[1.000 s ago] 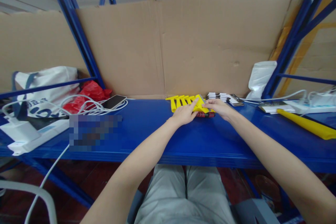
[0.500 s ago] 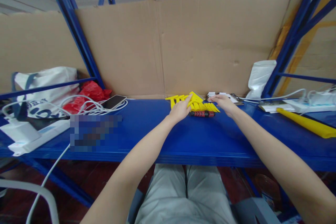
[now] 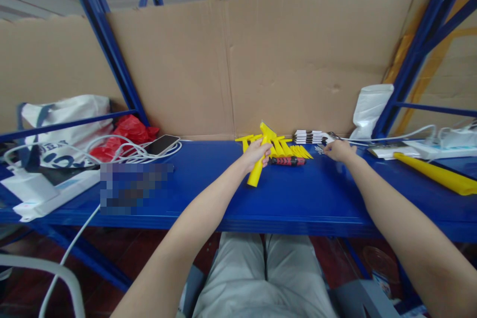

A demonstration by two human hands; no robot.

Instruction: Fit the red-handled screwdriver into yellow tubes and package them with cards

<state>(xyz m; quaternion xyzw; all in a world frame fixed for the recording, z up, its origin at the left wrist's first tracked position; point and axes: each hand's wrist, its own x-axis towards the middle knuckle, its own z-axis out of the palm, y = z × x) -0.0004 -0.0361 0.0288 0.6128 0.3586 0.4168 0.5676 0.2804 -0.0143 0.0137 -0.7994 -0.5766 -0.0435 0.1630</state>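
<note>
Head view: the person's L hand (image 3: pixel 257 155) is wrapped round the handle of a yellow T-shaped plastic tool (image 3: pixel 267 135), approx. mid-length of the blue metal tabletop (image 3: pixel 208 186). Tool's wide head sticks out beyond the fingers twd the back edge; handle's lower end pokes out below the palm, angled twd the front edge.

R hand (image 3: pixel 338 151) is well apart from that tool, nearer the tabletop's R end & close to the back edge. Its fingers are bent down at a scatter of small silvery pieces (image 3: pixel 319 149); can't tell if they're pinching any.

Bet. the hands, nearer the L: a row of yellow plastic pieces (image 3: pixel 284 149) along the back edge, partly behind the held tool, w/ a red-and-black ribbed cylindrical handle (image 3: pixel 288 161) lying just in front. A stack of white-and-black folded packets (image 3: pixel 309 137) sits by the back edge, just L of the R hand. Twd the R end: a long yellow tapered piece (image 3: pixel 434 175) & a white plastic pouch (image 3: pixel 368 114) vs. the brown cardboard panel (image 3: pixel 298 59).
</note>
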